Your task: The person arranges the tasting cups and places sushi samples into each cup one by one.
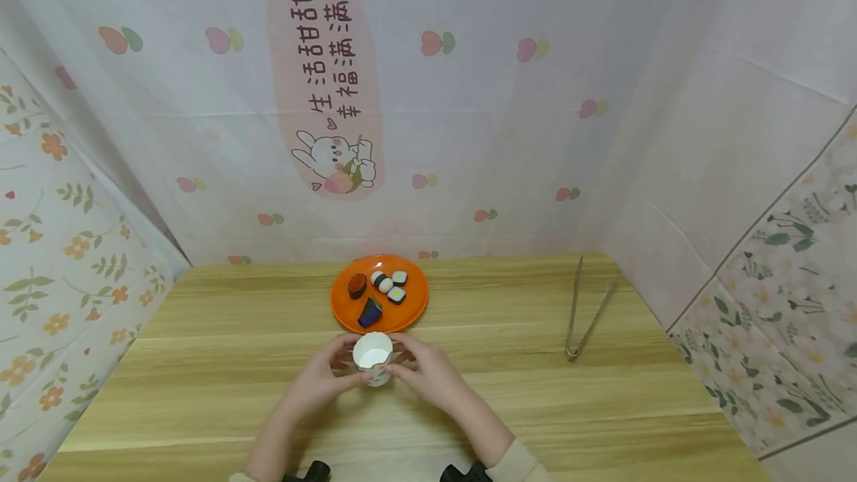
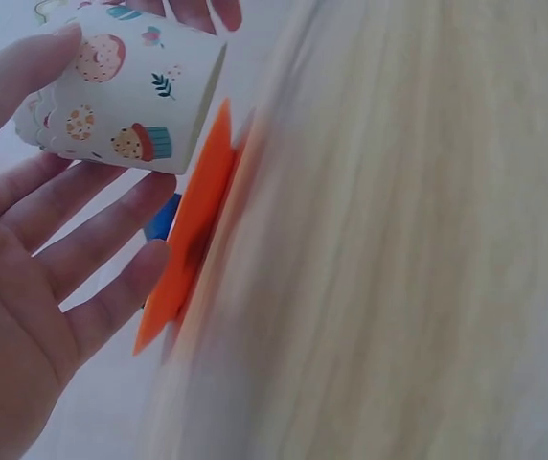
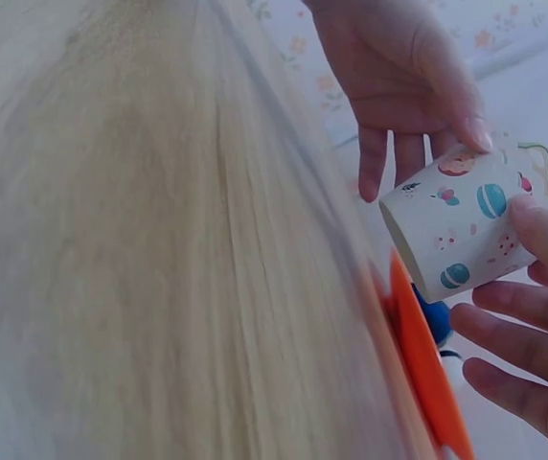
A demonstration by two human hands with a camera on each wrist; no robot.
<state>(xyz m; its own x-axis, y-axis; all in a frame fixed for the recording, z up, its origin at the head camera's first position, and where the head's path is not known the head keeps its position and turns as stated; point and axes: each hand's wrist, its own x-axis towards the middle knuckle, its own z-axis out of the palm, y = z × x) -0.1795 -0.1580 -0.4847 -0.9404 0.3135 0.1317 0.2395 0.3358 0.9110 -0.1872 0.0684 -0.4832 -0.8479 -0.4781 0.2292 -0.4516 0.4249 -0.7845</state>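
Both hands hold a white paper baking cup (image 1: 373, 370) with a scalloped rim, upright just in front of the orange plate. Printed donuts and cupcakes show on its side in the left wrist view. My left hand (image 1: 326, 376) grips it with the thumb on the near wall and fingers beneath and behind. From the other side my right hand (image 1: 428, 373) pinches it, thumb on the near wall too. In the wrist views the cup (image 3: 470, 218) appears raised off the table. Inside, the cup is white, with a small bright spot at the bottom.
Behind the cup, the orange plate (image 1: 416, 307) bears sushi pieces: an orange-topped one (image 1: 358, 286), a banded white one (image 1: 382, 282), two roll slices (image 1: 396, 294) and a dark blue cone (image 1: 370, 312). Metal tongs (image 1: 572, 352) lie spread on the wooden table (image 1: 495, 318) at right. Patterned curtains (image 1: 469, 132) enclose it.
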